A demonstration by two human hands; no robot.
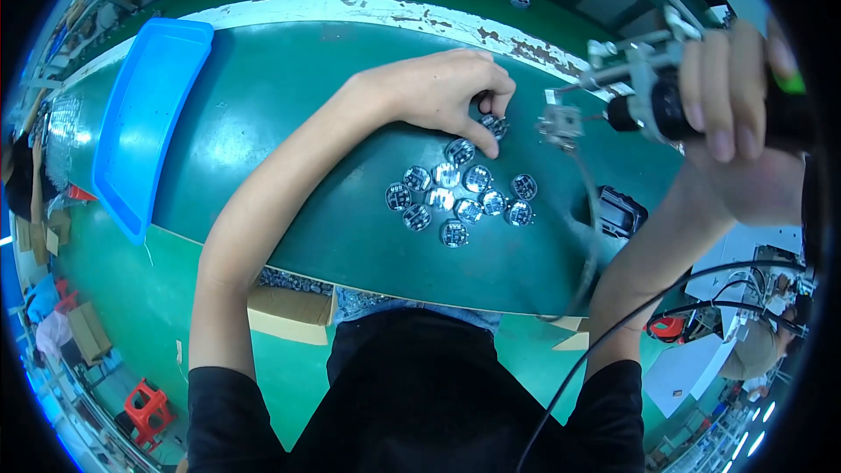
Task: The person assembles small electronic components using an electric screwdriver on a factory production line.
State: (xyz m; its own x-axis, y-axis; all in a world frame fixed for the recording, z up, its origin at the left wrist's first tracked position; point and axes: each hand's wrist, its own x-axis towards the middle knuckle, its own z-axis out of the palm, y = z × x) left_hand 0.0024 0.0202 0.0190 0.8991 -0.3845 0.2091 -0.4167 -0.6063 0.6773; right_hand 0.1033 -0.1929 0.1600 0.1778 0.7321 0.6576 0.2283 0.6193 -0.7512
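Pinching a small round metal part [496, 126] at its edge between thumb and fingers, the left hand [442, 92] is over the green table [272, 79], just beyond a loose cluster of similar discs [454, 233]. The right hand [745, 88] is closed around a black tool [673, 112], with a metal block [561, 124] near its tip; whether the two touch is too blurred to tell. The round part looks light and stiff, its shiny wall probably a bit slippery; the fine details on its face seem easiest to damage, so the rim is the sensible place to take hold. Toward the left end lies a shallow blue tray [136, 131], its floor showing. Below the near table edge, an open cardboard box [289, 315] holds many small grey pieces [293, 282], too fine to identify. Beside the right forearm [657, 245] lies a black case [622, 212], its contents hard to make out
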